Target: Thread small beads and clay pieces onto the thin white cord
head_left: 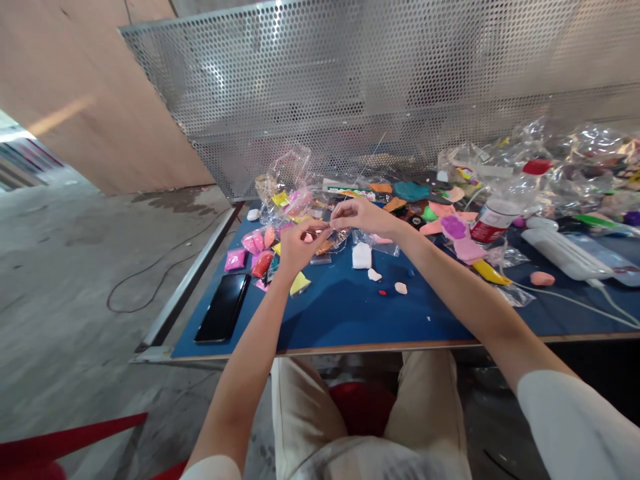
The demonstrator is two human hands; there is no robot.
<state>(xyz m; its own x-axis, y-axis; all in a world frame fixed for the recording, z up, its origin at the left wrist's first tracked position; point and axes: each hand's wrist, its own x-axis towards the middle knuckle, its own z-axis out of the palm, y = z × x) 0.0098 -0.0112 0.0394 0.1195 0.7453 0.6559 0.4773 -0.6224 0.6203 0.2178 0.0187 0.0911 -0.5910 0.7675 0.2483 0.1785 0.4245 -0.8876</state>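
Over the left half of the counter (325, 327):
- Left hand (299, 247) and right hand (357, 215): fingertips brought together, fingers narrow; whether a small piece is held between them cannot be told.
- White block (362, 256): on the counter, just beside and below the right hand.
- Two pale lumps (374, 275) and red bit (383, 293): nearer the front edge than the block.
- Yellow packet (300, 284): by the left wrist; pink packet (235, 260) and red packet (263, 265) lie towards the left edge.
- Black phone (223, 308): flat, at the front left corner.
- Red-labelled bottle (493, 220), white device (565, 252) with cable: right half.
- Perforated metal panel (350, 87): upright along the back edge.
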